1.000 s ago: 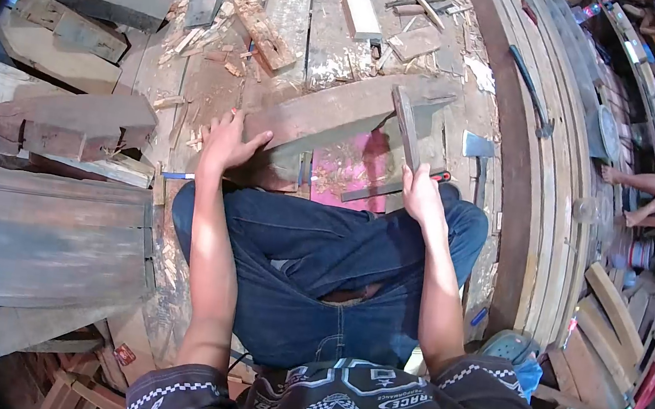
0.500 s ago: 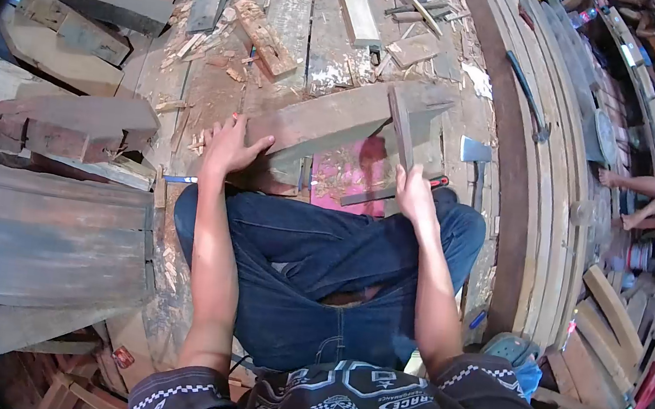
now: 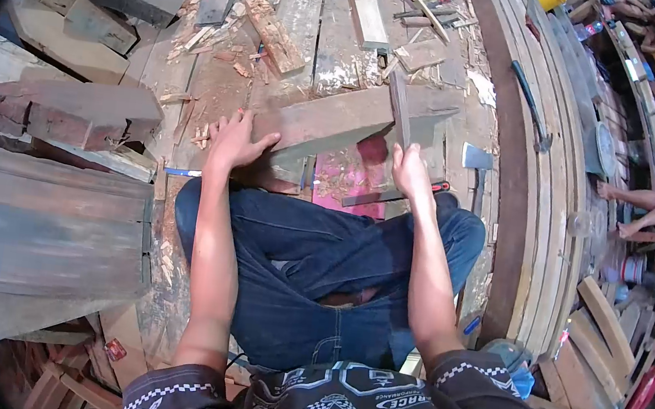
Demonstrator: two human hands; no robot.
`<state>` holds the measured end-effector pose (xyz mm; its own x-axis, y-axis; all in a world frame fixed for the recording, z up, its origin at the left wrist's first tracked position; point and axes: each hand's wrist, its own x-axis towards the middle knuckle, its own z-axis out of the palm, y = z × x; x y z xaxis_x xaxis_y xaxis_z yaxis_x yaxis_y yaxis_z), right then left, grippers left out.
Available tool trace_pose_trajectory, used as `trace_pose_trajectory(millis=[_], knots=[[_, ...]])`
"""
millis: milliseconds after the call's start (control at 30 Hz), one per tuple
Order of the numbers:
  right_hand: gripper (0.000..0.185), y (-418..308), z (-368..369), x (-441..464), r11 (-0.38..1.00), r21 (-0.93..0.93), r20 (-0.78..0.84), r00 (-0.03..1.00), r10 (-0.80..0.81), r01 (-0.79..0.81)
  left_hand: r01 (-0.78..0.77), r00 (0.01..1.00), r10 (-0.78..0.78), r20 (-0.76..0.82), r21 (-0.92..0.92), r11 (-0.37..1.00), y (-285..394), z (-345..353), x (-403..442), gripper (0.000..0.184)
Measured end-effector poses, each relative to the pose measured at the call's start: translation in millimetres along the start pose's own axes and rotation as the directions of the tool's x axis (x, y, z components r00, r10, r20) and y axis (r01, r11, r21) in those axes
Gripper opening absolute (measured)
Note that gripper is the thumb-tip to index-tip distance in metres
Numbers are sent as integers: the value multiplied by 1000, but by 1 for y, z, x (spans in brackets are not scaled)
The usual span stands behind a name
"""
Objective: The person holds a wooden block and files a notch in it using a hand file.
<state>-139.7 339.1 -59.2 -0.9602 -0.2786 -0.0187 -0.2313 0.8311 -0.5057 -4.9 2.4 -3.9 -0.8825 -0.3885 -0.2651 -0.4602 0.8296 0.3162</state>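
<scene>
A thick, slightly curved wooden beam [image 3: 326, 117] lies across the floor in front of my crossed legs. My left hand [image 3: 234, 141] rests on its left end, fingers spread and thumb apart. My right hand [image 3: 410, 171] is closed round the near end of a flat, narrow, dark bar [image 3: 400, 102], which points away from me across the beam's right part. Whether the bar is wood or metal I cannot tell. Below the right hand lies a tool with a red and black handle [image 3: 440, 186] and a dark blade. A pink sheet [image 3: 329, 192] strewn with shavings shows under the beam.
Right of the beam lies an axe head [image 3: 478, 157] on its handle. A hammer [image 3: 532, 107] rests on long stacked planks [image 3: 543, 233]. Curved timber blocks [image 3: 75, 113] crowd the left side. Wood scraps [image 3: 274, 34] litter the far floor. Another person's legs [image 3: 649, 212] show at far right.
My right hand and the bar have moved a little away from me over the beam. My left hand stays on the beam. The whole view has shifted slightly.
</scene>
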Motion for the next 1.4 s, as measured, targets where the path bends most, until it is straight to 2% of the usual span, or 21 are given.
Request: trace_pose_trajectory(millis=[67, 167, 200, 567, 667, 767, 900, 1000, 1200, 1400], knots=[[39, -1, -6, -32, 1000, -9, 27, 1000, -2, 3, -1, 1000, 1, -12, 0, 1000, 0, 3, 1, 89], [35, -18, -18, -72, 995, -29, 88, 992, 94, -92, -26, 997, 28, -75, 28, 999, -1, 6, 0, 86], [38, -23, -22, -74, 990, 41, 140, 982, 125, -132, -22, 998, 23, -62, 23, 999, -1, 6, 0, 86], [46, -43, -11, 2, 992, 58, 105, 989, 103, -110, -10, 998, 13, -64, 52, 999, -2, 8, 1, 89], [46, -35, -11, -24, 998, 49, 112, 993, 43, -49, -16, 998, 19, -52, 60, 998, -4, 9, 3, 91], [45, -40, -28, -71, 994, 49, 160, 983, 88, -97, -1, 1000, 2, -8, 38, 999, 2, 1, 1, 92], [45, -52, -35, -79, 989, 18, 214, 967, 141, -148, -5, 1000, 6, -21, 51, 999, 2, 1, -2, 92], [42, -53, -21, -51, 997, 29, 156, 985, 70, -76, -7, 1000, 9, -28, 52, 999, 0, 4, 0, 92], [43, -55, -2, -3, 998, 25, 163, 985, 56, -61, -11, 999, 12, -33, 35, 999, 2, 4, -1, 92], [44, -59, -24, -79, 995, 44, 224, 972, 74, -86, -9, 999, 11, -47, 51, 999, 0, 5, -1, 94]])
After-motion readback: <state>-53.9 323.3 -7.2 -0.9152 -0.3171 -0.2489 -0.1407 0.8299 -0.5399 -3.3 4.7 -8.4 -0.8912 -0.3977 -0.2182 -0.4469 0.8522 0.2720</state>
